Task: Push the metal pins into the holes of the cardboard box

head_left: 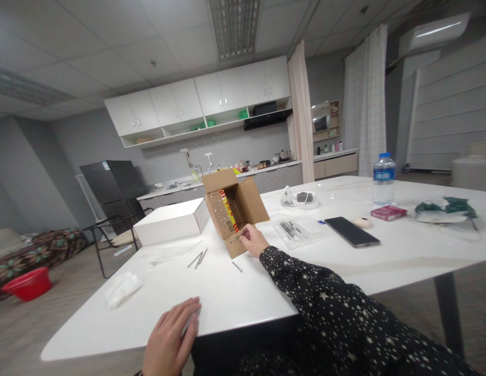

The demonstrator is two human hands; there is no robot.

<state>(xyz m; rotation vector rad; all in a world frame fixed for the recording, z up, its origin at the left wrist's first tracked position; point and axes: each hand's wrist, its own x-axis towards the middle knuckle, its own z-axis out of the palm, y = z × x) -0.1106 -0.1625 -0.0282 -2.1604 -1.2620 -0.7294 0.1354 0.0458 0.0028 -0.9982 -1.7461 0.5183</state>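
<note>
right hand (253, 240) touching cardboard box (232, 211) edge, left hand (173, 334) on table (235, 297) edge

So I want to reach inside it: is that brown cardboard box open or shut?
Open. The cardboard box lies tipped on its side, flaps spread toward the camera, its inside showing. The right hand touches its lower flap.

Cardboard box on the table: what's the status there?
Right hand fingers at cardboard box front edge. Left hand flat on table edge. Loose nails beside box.
</note>
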